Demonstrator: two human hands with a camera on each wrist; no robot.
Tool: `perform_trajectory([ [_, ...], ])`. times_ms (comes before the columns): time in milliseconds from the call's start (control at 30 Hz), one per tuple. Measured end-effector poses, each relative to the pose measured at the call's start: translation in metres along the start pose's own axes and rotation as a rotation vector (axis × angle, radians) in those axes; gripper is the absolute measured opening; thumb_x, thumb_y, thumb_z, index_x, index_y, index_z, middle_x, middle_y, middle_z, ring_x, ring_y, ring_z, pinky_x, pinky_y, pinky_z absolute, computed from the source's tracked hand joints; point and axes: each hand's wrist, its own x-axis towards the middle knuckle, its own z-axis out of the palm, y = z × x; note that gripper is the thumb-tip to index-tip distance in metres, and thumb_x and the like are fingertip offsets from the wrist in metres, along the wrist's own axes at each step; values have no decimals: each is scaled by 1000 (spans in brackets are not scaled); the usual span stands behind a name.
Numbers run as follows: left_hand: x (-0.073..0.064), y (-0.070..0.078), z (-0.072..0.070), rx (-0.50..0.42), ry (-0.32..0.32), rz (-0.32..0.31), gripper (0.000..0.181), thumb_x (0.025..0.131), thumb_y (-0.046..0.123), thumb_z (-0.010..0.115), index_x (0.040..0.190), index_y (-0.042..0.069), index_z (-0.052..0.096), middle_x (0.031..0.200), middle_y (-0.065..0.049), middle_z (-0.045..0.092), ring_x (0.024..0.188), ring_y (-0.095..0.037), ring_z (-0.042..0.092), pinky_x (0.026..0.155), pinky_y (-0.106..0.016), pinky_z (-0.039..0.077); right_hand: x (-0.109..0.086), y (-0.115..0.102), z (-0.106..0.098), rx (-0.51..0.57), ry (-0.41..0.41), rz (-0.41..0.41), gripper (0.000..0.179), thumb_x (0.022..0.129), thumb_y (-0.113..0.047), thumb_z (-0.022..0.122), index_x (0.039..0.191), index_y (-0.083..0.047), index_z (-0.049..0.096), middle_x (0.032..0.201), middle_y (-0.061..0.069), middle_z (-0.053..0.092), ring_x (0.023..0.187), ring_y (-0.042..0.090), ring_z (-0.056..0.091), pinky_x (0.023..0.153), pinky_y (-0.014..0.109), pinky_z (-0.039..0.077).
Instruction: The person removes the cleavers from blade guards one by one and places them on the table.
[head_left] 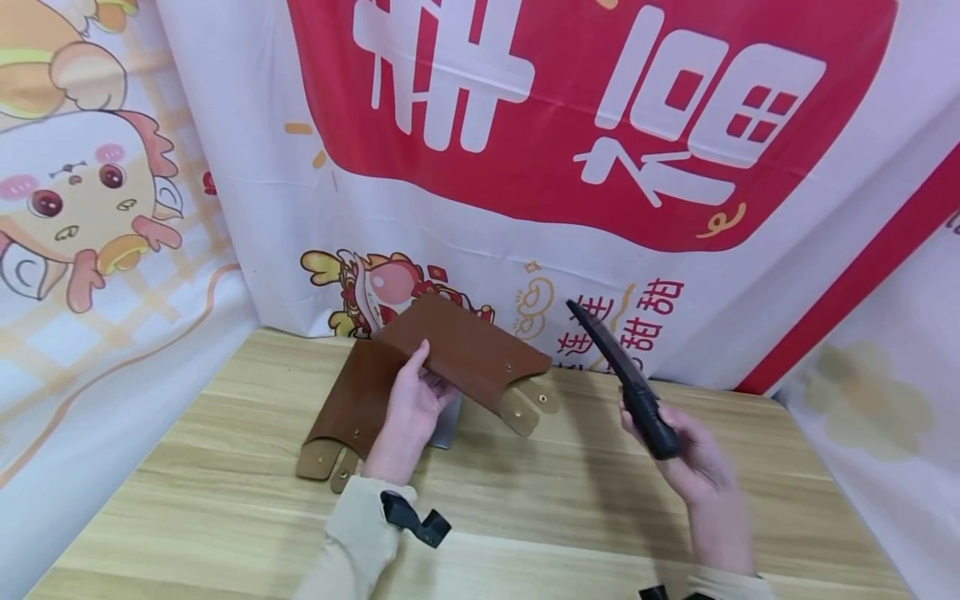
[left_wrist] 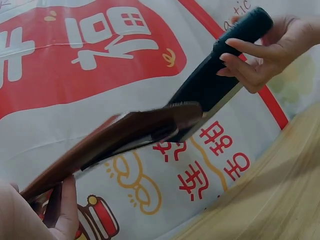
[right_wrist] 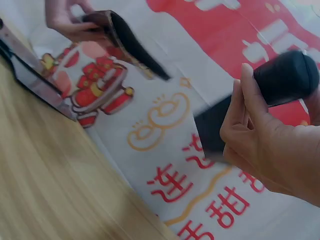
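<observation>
My left hand holds a brown leather knife sheath up off the table, thumb on its upper face. Two snap straps hang from the sheath's right end, unfastened. To the right, my right hand grips the black handle of a cleaver. Its broad dark blade shows in the left wrist view and points up and left in the head view. Sheath and cleaver are apart in the head view. Beneath my left hand lies a second brown leather sheath, partly hidden, its snap straps toward me.
A grey metal piece shows beside my left hand, mostly covered by the held sheath. The light wooden table ends at a white and red printed cloth hanging behind it. More printed cloth hangs at both sides.
</observation>
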Motion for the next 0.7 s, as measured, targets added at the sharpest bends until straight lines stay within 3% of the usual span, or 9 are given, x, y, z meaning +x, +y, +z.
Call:
perform_trajectory([
  [167, 1, -5, 1, 146, -24, 9, 32, 110, 42, 47, 115, 10, 51, 102, -2, 59, 100, -19, 53, 88, -32, 41, 10, 6, -3, -210, -1, 3, 38, 102, 17, 36, 135, 11, 54, 135, 33, 57, 125, 43, 61, 113, 42, 42],
  [300, 3, -9, 0, 188, -31, 26, 30, 109, 41, 51, 115, 11, 55, 91, 1, 65, 89, -17, 57, 84, -32, 43, 13, 9, -3, -372, 54, -29, 35, 101, 19, 39, 129, 13, 58, 130, 32, 60, 122, 40, 64, 109, 42, 46],
  [433, 4, -13, -1, 229, -5, 36, 30, 108, 41, 52, 106, 12, 59, 81, 2, 67, 75, -13, 60, 74, -30, 44, 15, 9, -1, -461, 43, -29, 33, 101, 18, 39, 128, 14, 59, 128, 34, 62, 122, 39, 64, 109, 41, 46],
  [533, 6, -17, -1, 260, 2, 31, 34, 109, 43, 50, 113, 10, 58, 87, -1, 69, 81, -16, 63, 76, -31, 46, 16, 9, 0, -521, 37, -17, 33, 102, 16, 39, 127, 12, 60, 127, 33, 64, 123, 36, 64, 109, 40, 46],
  [700, 8, -23, -1, 283, -11, 22, 51, 110, 45, 46, 144, 7, 45, 126, -14, 62, 119, -29, 55, 96, -41, 42, 16, 9, 0, -650, 72, -5, 31, 104, 12, 41, 124, 8, 65, 126, 28, 67, 122, 32, 66, 108, 35, 48],
])
